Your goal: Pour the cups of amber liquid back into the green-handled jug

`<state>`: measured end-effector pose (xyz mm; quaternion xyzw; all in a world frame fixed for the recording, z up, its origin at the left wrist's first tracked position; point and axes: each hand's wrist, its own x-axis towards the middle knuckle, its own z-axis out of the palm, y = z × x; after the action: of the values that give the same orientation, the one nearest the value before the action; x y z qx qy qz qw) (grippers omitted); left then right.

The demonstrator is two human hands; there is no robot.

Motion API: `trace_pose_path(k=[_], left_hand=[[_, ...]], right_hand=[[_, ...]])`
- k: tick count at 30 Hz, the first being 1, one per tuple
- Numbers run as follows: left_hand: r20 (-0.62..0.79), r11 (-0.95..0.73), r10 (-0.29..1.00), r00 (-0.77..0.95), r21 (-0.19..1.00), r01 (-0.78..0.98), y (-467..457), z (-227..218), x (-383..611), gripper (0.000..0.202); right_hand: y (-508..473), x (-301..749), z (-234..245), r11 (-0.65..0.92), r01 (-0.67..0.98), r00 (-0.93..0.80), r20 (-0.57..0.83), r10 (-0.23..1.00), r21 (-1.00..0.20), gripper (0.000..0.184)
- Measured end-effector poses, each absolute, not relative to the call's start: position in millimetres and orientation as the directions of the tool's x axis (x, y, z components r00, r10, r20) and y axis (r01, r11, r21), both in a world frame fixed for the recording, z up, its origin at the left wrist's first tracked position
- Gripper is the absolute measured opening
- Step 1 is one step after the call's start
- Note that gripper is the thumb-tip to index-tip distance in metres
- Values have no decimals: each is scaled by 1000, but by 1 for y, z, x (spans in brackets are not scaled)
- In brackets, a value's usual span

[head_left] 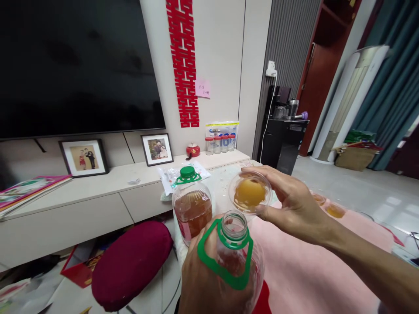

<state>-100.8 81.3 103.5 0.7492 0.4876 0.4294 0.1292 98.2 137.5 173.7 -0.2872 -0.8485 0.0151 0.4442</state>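
The left hand [203, 283] gripped the clear plastic bottle [234, 226] by its shoulder. The bottle was uncapped and green-handled, its base cut off from view. The right hand [294, 205] pinched a round transparent cup [249, 192] — amber-filled — tilted just above the bottle's mouth.

Soft, even daylight fills the room. It is brightest at the far right, where the glossy floor [389, 205] throws back pale window patches. The right hand [294, 205] is well lit on top, while the left hand [203, 285], near the bottom edge, sits in shade. Light glows through the cup [250, 192], and the bottle [234, 229] neck carries small glints. The television [75, 65] is dull black with faint reflections. Focus is crisp, but the wide lens tilts the air conditioner [353, 100] and curves the cabinet [65, 205].
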Motion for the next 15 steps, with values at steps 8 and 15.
trace_pose_path(k=[8, 15], left_hand=[[507, -495, 848, 152, 657, 568, 80, 108, -102, 9], [410, -358, 912, 29, 758, 545, 72, 112, -97, 26]], right_hand=[[136, 95, 183, 878, 465, -521, 767, 374, -112, 64], [134, 92, 187, 885, 464, -557, 761, 334, -49, 63]])
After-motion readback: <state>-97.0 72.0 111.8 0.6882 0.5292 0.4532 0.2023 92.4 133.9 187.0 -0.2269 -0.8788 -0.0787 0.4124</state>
